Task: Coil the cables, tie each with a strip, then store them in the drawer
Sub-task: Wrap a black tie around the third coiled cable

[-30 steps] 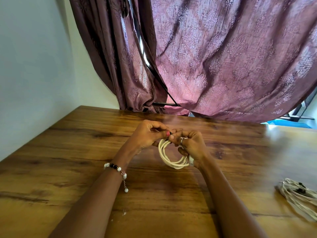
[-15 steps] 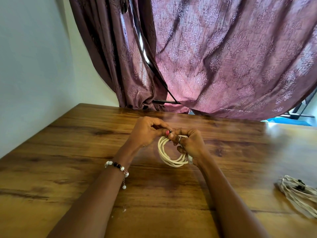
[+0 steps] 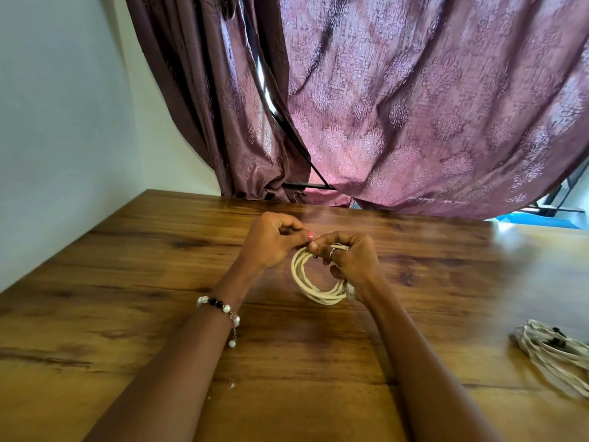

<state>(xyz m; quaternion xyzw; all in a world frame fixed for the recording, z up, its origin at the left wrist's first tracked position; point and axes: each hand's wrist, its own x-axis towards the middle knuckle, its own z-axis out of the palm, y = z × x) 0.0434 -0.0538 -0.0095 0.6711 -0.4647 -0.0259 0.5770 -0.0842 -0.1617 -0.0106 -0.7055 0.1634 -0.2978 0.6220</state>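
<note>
Cream cable coil (image 3: 314, 283) upright facing camera, both hands pinching its top: left (image 3: 271, 242), right (image 3: 352, 261).

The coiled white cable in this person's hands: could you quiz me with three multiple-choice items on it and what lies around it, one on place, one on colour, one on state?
1. Where is the second bundle of cables?
A. far right of the table
B. beside the left wrist
C. against the curtain

2. What colour is the curtain?
A. green
B. mauve
C. yellow

3. How is the coiled cable held?
A. lying untouched
B. in the left hand alone
C. gripped by the right hand, the left pinching at its top

Answers:
1 A, the second bundle lies near the table edge.
2 B, the curtain is mauve.
3 C, the right hand grips the coiled cable; the left hand pinches.
</note>
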